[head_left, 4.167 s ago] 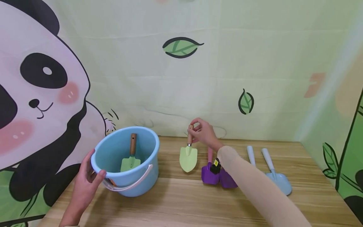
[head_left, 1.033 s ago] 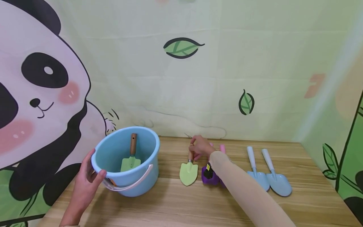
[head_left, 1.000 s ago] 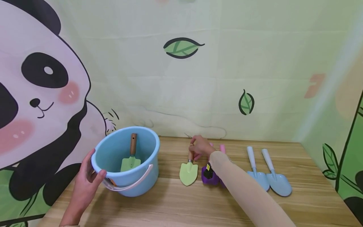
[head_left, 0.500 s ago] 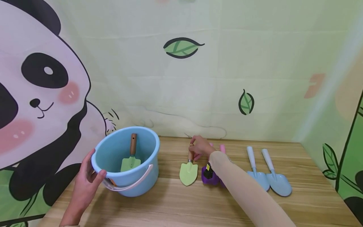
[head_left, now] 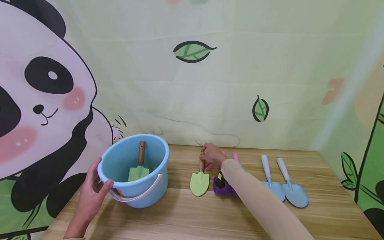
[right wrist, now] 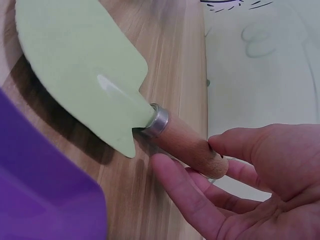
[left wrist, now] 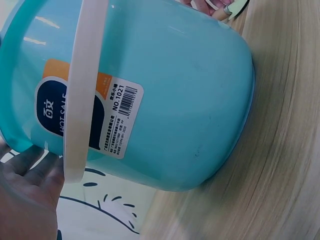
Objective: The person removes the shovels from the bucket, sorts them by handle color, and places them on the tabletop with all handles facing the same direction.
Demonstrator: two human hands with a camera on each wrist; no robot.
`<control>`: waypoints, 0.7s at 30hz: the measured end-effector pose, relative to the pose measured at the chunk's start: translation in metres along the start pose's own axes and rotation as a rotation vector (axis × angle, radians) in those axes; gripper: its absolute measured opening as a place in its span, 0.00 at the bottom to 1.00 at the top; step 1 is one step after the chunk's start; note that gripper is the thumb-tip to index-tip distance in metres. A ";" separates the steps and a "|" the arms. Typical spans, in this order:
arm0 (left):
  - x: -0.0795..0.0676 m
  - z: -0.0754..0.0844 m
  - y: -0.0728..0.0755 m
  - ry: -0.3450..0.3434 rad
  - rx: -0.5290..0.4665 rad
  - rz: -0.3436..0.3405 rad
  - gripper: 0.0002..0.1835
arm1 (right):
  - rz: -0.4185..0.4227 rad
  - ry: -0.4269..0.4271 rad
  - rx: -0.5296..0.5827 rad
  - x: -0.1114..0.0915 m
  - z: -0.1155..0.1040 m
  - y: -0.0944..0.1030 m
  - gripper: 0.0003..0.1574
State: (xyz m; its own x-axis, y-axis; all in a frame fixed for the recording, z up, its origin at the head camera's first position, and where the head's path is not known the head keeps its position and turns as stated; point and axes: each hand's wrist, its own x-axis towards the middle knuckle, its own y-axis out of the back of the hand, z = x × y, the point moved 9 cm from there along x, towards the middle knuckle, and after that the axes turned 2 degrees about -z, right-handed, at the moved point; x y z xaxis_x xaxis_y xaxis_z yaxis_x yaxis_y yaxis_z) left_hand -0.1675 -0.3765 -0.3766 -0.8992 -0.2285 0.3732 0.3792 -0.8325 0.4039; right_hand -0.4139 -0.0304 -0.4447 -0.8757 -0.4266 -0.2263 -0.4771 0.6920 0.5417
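Note:
My left hand (head_left: 91, 195) grips the rim of a light blue bucket (head_left: 155, 196), thumb at the front and fingers along the outer left wall. The bucket's white handle (left wrist: 84, 90) hangs down over a printed label (left wrist: 117, 115). Inside the bucket leans a small green shovel (head_left: 138, 173) with a brown wooden handle. My right hand (head_left: 213, 154) pinches the wooden handle of a pale green trowel (head_left: 199, 184) between thumb and fingers. In the right wrist view the trowel's blade points away from the hand, close over the tabletop.
Right of the trowel lie purple shovels (head_left: 221, 187) with pink handles, partly hidden by the right forearm. Two light blue shovels (head_left: 295, 195) lie side by side farther right on the wooden table (head_left: 186, 216). A cloth backdrop (head_left: 204, 100) with a panda print rises behind.
From 4.2 s ago, my right hand has brought the trowel down and toward me, to the table. Over the last second both hands have stayed in place.

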 end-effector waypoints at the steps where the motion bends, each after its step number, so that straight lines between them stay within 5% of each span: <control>1: 0.000 0.000 0.000 0.001 0.000 -0.001 0.45 | 0.002 -0.003 -0.005 0.001 0.000 0.000 0.20; 21: 0.000 -0.001 0.000 0.000 -0.018 -0.006 0.45 | 0.022 0.003 0.045 0.007 -0.002 -0.005 0.19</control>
State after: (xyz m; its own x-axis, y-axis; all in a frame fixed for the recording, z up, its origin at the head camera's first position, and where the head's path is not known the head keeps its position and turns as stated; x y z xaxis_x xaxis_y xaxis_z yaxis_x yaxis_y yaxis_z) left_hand -0.1678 -0.3768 -0.3776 -0.9013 -0.2238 0.3709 0.3701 -0.8429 0.3907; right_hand -0.4178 -0.0380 -0.4475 -0.8858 -0.4127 -0.2121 -0.4606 0.7270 0.5093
